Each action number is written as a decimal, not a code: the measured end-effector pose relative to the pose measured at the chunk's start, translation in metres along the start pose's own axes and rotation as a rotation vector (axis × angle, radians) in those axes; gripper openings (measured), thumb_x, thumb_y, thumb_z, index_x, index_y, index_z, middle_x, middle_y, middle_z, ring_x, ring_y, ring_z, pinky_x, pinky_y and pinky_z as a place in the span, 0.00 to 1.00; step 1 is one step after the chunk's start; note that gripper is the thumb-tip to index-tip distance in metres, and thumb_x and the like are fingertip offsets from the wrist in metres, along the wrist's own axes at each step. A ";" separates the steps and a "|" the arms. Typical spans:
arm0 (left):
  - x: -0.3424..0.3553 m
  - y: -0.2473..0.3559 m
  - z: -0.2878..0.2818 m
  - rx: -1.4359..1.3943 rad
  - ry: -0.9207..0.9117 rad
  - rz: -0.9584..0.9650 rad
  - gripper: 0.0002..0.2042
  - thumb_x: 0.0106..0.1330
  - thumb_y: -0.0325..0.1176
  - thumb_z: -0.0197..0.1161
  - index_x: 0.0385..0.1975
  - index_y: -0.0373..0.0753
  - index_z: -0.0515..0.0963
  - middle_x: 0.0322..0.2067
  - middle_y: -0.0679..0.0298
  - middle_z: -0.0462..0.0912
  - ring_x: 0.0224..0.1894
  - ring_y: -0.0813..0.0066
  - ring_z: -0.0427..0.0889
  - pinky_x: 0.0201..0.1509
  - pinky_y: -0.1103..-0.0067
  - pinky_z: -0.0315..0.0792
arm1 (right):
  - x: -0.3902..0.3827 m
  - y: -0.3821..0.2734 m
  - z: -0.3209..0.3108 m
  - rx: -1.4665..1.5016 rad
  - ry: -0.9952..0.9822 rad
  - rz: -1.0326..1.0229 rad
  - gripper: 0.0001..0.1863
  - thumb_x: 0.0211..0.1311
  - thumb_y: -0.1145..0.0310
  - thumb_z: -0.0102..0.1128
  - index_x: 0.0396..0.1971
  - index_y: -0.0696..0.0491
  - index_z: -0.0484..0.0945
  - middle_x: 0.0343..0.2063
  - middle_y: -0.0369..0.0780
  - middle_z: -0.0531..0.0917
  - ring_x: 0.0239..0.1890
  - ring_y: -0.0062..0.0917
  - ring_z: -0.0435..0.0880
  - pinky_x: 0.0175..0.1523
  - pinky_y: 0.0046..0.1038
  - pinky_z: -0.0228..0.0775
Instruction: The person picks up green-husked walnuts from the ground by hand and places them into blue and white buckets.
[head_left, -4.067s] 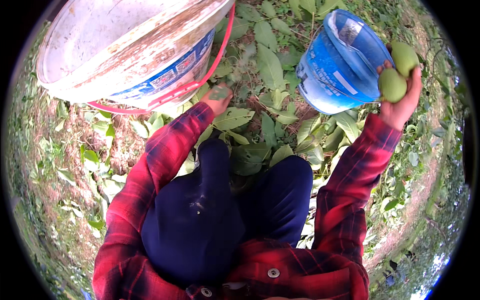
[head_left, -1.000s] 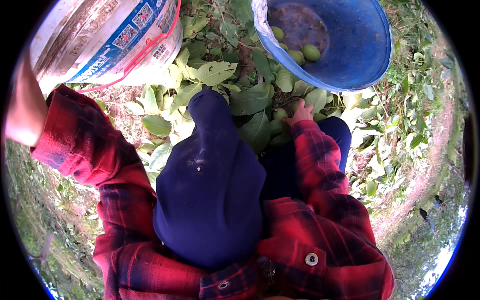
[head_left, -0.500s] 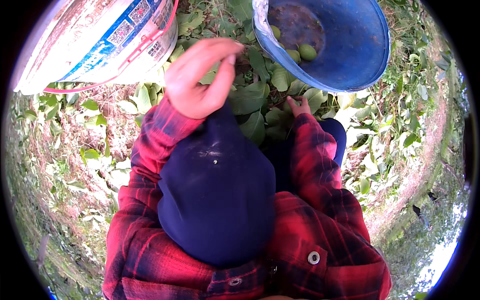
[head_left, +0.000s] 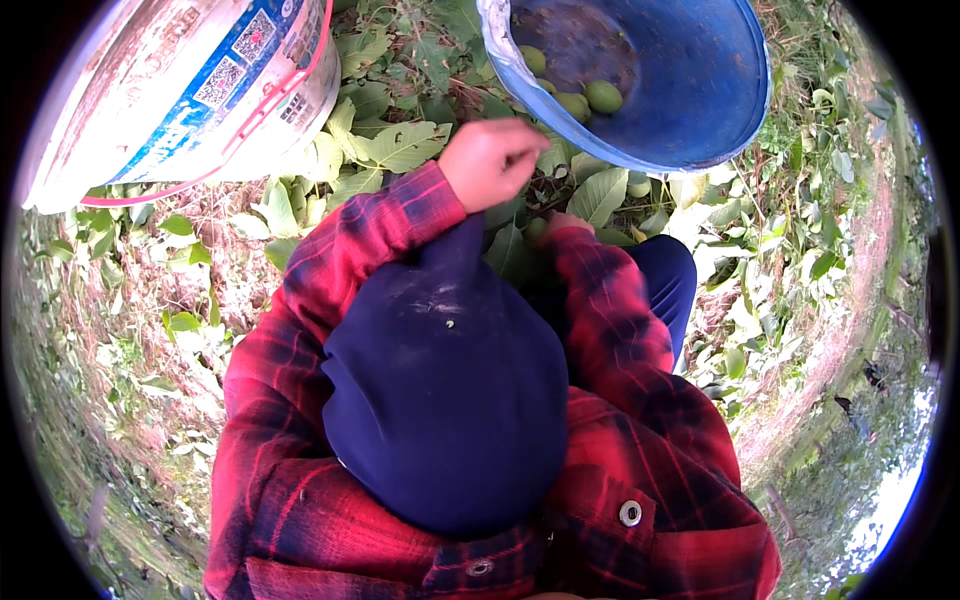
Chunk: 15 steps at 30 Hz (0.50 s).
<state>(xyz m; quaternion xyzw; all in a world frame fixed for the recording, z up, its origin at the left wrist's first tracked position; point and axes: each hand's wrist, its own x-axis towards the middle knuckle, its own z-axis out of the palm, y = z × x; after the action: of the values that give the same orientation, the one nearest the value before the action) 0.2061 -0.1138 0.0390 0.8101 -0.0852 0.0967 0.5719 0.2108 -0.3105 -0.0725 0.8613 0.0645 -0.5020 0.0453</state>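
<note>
My left hand (head_left: 492, 163), blurred with bent fingers, is over the leaves below the blue bucket (head_left: 690, 80); I cannot make out anything in it. My right hand (head_left: 568, 223) is low among leaves beside my knee, beside a partly hidden green fruit (head_left: 538, 232), its fingers mostly out of sight. The blue bucket leans with its mouth toward me and holds several round green fruits (head_left: 603, 97). At upper left stands a dirty white bucket (head_left: 170, 90) with a blue band and a pink handle.
Broad green leaves (head_left: 400, 150), dry litter and grass cover the ground around me. My dark-clad knees (head_left: 445, 390) fill the lower middle, between my plaid sleeves. Grass and foliage curve round the rim of the view.
My left hand came from the far left across to the middle, then moved right and down. My right hand has sunk further into the leaves. The blue bucket earlier showed its side, now its inside.
</note>
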 end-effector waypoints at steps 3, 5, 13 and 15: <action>0.013 0.023 -0.028 -0.368 0.247 -0.269 0.05 0.51 0.26 0.53 0.25 0.30 0.72 0.22 0.62 0.74 0.24 0.79 0.74 0.25 0.86 0.68 | -0.005 -0.003 -0.005 -0.142 -0.073 -0.060 0.39 0.28 0.48 0.61 0.46 0.48 0.63 0.39 0.43 0.73 0.42 0.35 0.71 0.45 0.31 0.62; 0.026 0.032 -0.047 -0.361 0.349 -0.374 0.12 0.48 0.32 0.59 0.26 0.28 0.70 0.22 0.62 0.75 0.19 0.83 0.73 0.19 0.87 0.68 | -0.008 0.003 -0.010 -0.021 -0.026 -0.084 0.39 0.26 0.48 0.62 0.45 0.49 0.64 0.38 0.43 0.74 0.40 0.34 0.72 0.45 0.31 0.62; 0.071 0.026 -0.052 0.248 0.303 -0.431 0.13 0.45 0.20 0.54 0.33 0.28 0.66 0.28 0.52 0.72 0.25 0.63 0.74 0.28 0.79 0.67 | -0.141 0.039 -0.092 0.912 0.186 -0.639 0.34 0.34 0.59 0.63 0.44 0.54 0.60 0.34 0.43 0.71 0.31 0.30 0.73 0.35 0.27 0.67; 0.076 0.008 -0.041 0.352 0.370 -0.425 0.19 0.45 0.29 0.58 0.36 0.26 0.64 0.27 0.52 0.74 0.27 0.65 0.75 0.31 0.79 0.68 | -0.176 0.044 -0.115 1.302 -0.028 -0.771 0.37 0.39 0.62 0.60 0.50 0.53 0.51 0.34 0.45 0.70 0.22 0.28 0.73 0.26 0.27 0.69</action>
<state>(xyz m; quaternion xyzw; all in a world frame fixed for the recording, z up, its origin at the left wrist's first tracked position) 0.2753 -0.0801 0.0791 0.8649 0.2093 0.1340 0.4361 0.2312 -0.3494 0.1379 0.6243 0.0512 -0.4297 -0.6503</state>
